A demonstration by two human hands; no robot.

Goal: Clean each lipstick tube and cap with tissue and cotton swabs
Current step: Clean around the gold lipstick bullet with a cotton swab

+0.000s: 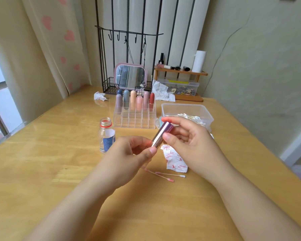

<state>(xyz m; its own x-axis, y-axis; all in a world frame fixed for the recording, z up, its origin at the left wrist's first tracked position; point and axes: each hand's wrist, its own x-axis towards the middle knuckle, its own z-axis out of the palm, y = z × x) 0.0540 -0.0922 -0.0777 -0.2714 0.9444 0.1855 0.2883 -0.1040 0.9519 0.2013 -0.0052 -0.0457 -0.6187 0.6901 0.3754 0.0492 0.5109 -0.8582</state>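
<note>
Both grips pinch the lipstick tube [161, 135]: left hand [129, 153] its base, right hand [186, 136] its cap; pulling straight should avoid smearing.

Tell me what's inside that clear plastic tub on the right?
The clear plastic tub holds a pile of cotton swabs with white tips. Its near end is covered by the right hand and the lipstick tube, so anything there stays hidden.

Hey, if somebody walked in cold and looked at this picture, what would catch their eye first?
Probably the shiny purple lipstick tube at the centre, held tilted between the left hand and right hand. Next, the red-smeared tissue on the table just below the right hand, with used cotton swabs in front. Behind stands a clear organizer holding pastel lipsticks.
</note>
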